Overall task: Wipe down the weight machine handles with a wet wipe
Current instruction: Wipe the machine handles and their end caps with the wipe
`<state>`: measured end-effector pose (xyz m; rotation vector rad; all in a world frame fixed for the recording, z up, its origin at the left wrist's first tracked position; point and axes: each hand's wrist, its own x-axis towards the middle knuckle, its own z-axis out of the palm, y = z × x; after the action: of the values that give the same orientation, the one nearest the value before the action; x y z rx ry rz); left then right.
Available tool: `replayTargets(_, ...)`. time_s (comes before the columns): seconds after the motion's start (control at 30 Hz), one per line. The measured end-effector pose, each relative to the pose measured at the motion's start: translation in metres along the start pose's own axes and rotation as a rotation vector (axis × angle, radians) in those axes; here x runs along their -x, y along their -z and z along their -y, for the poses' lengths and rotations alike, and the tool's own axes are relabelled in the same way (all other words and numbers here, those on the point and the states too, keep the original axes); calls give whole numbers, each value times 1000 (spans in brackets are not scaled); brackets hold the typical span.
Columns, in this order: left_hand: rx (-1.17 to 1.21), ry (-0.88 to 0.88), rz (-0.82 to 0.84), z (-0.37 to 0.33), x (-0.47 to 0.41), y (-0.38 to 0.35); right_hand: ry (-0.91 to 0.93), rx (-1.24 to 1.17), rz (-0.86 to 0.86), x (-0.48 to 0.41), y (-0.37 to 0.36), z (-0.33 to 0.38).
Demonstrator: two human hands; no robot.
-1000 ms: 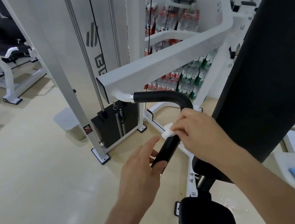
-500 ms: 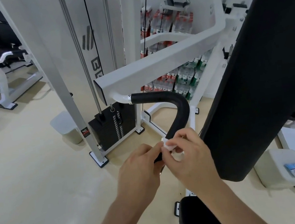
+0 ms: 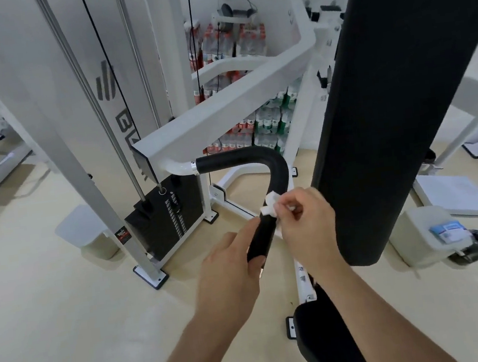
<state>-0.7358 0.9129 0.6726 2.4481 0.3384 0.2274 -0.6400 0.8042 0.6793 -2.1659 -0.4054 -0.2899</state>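
Your wet wipe [image 3: 270,203] is a small white wad pressed against the black foam handle [image 3: 282,173], just below its bend, on the straight stretch that runs down toward you. Your right hand [image 3: 308,228] pinches the wipe with curled fingertips and holds it against the right side of the handle. Your left hand [image 3: 227,276] grips the handle's lower end: the thumb crosses the front of the foam and the forefinger lies straight up its left side, stopping just short of the wipe.

Above the bend, the handle runs left to a chrome collar and a white elbow, which joins the white machine arm [image 3: 224,114] slanting up to the right. Beside your right forearm hangs the tall black back pad [image 3: 401,102], and the black seat pad [image 3: 324,337] sits below your wrists. Behind the handle stands the black weight stack [image 3: 162,222] between its guide rods, with a pale low bin [image 3: 88,230] on the floor [image 3: 54,321] to its left. Shrink-wrapped packs of bottles [image 3: 258,125] stand against the far wall. To your right, a blue-and-white packet [image 3: 449,231] lies on a pale box.
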Motion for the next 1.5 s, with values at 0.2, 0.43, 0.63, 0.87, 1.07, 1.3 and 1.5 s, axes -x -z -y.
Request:
replayTargets(0.2, 58, 2, 53, 4, -3, 8, -17, 83, 112, 37, -12, 13)
replayTargets(0.43, 55, -46, 110, 7, -7, 12, -80, 100, 48, 18, -11, 17)
replayTargets(0.63, 27, -85, 68, 1, -13, 7, 10, 37, -23, -10, -4, 9)
replayTargets(0.87, 50, -61, -46, -5, -22, 1, 58, -49, 64, -4, -1, -4)
replayTargets(1.07, 16, -27, -66, -20, -33, -3, 83, -76, 111, 6, -2, -9)
replayTargets(1.3, 38, 53, -28, -21, -36, 1, 62, -74, 28, -44, 6, -12)
replayTargets(1.5, 26, -10, -44, -28, -43, 1, 92, -122, 149, -28, 7, -13)
